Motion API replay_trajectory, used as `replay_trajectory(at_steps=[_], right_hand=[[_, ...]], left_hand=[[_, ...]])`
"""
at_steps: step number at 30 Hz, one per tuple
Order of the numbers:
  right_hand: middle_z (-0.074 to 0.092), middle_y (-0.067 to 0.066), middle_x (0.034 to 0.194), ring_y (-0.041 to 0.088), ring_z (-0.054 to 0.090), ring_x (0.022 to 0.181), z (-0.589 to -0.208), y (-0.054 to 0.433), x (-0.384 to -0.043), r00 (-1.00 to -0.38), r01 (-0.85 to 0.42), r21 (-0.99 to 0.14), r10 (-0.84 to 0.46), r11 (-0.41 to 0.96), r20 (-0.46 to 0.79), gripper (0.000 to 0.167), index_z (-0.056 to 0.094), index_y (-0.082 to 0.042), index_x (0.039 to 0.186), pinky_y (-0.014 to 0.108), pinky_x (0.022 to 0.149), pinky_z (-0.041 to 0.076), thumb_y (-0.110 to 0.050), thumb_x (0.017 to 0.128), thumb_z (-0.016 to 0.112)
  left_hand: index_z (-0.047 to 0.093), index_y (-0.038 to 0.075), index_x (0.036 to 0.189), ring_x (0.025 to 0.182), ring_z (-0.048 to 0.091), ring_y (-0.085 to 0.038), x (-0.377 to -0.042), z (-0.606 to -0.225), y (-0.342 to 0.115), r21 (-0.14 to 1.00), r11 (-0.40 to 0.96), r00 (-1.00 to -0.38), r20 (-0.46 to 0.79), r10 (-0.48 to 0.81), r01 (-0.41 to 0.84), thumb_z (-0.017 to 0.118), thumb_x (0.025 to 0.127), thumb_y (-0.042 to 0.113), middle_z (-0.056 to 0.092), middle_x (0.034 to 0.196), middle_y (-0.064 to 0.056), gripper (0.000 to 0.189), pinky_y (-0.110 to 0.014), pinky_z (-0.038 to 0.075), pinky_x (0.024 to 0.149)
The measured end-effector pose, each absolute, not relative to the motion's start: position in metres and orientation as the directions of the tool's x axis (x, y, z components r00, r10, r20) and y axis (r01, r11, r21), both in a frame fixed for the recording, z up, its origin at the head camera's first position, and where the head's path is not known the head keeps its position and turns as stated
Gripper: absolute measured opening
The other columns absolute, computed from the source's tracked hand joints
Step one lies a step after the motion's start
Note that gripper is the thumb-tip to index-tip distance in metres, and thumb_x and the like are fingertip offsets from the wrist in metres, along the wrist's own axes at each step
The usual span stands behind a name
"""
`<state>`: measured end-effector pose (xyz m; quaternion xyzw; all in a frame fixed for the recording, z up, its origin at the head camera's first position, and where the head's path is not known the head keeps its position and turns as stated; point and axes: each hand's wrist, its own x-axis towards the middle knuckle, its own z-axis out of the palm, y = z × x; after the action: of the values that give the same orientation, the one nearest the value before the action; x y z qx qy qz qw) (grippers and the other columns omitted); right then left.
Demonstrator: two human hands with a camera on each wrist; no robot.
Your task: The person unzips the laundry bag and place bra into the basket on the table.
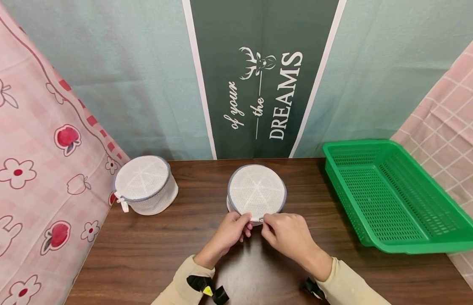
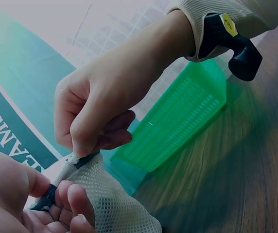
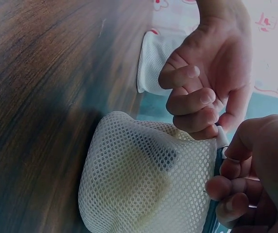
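Observation:
A round white mesh laundry bag (image 1: 257, 186) with a grey-blue rim sits at the middle of the table. My left hand (image 1: 229, 232) pinches the rim at its near edge, thumb on top. Just to the right, my right hand (image 1: 291, 232) pinches the zipper edge between thumb and forefinger. A white zipper end (image 3: 221, 137) shows between the two hands in the right wrist view. Through the mesh side (image 3: 129, 170), something yellowish with a dark patch shows inside. Farther left stands a second mesh laundry bag (image 1: 156, 203), its white pull tab hanging at the near left.
A green plastic basket (image 1: 367, 237) with slotted walls stands at the right of the wooden table (image 1: 152, 254). Pink printed cloth (image 1: 34, 190) hangs on the left, pink checked cloth (image 1: 453, 110) on the right. A lettered curtain (image 1: 259, 25) closes off the back.

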<state>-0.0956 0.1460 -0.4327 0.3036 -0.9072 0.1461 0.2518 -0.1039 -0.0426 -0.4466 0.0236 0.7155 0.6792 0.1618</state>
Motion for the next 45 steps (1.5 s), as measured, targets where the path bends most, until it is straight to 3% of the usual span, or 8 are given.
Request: replay_trajectory(at_steps=[13,45], right_hand=[[0.029,-0.015,0.054,0.002,0.029,0.047,-0.434,0.156,-0.097,-0.726,-0.587,-0.137,-0.444,0.798,0.525,0.032,0.042,-0.025,0.060,0.022,0.042,0.025,-0.013,0.078,0.065],[0.023,-0.015,0.056,0.005,0.024,0.047,-0.432,0.183,-0.106,-0.715,-0.536,-0.126,-0.370,0.835,0.593,0.028,0.037,-0.024,0.062,0.024,0.040,0.020,-0.012,0.078,0.056]], left_hand=[[0.060,0.002,0.078,0.055,0.052,-0.008,-0.105,-0.447,-0.047,0.974,0.082,-0.946,-0.223,0.234,-0.209,0.051,0.101,0.016,0.054,0.064,0.003,0.028,-0.019,0.039,0.047],[0.057,0.006,0.076,0.055,0.051,-0.007,-0.103,-0.442,-0.052,0.970,0.109,-0.936,-0.239,0.260,-0.218,0.051,0.100,0.017,0.053,0.063,0.002,0.027,-0.020,0.040,0.048]])
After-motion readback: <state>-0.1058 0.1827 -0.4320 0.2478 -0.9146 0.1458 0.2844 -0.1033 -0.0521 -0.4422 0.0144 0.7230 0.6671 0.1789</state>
